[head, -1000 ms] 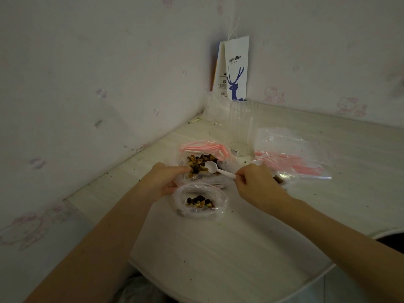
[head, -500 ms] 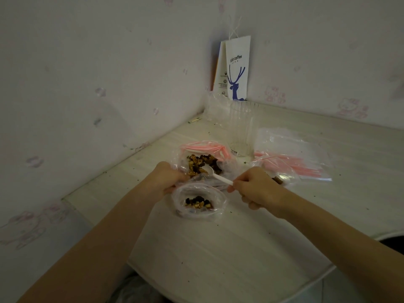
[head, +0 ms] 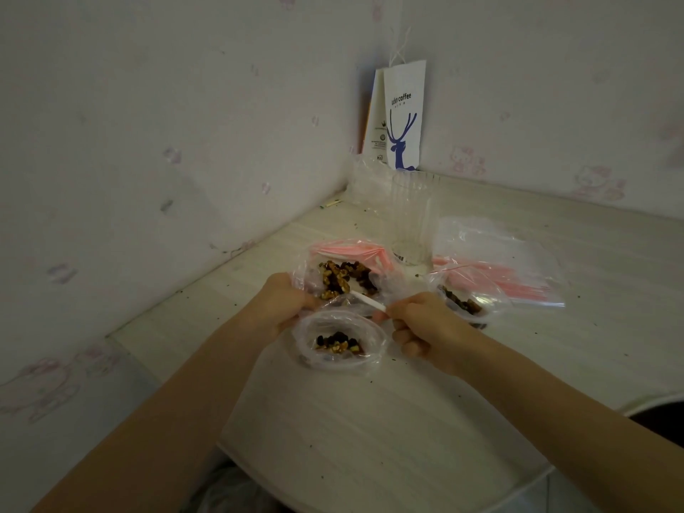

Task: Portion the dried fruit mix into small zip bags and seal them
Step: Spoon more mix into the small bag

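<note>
Spoon [head: 368, 301] deeper in fruit mix [head: 344, 277]

Count: 3 bags with fruit mix in them: back bag [head: 307, 268], front bag [head: 374, 338], right bag [head: 492, 298]. 1 spoon [head: 366, 301], 1 glass [head: 411, 216], 1 paper bag [head: 403, 116], 2 hands: left hand [head: 281, 305], right hand [head: 425, 320]. Empty zip bags [head: 518, 268]: overlapping pile, can't count.

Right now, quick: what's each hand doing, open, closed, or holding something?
Left hand: closed, gripping the rim of the small zip bag.
Right hand: closed, pinching the white spoon by its handle.
</note>
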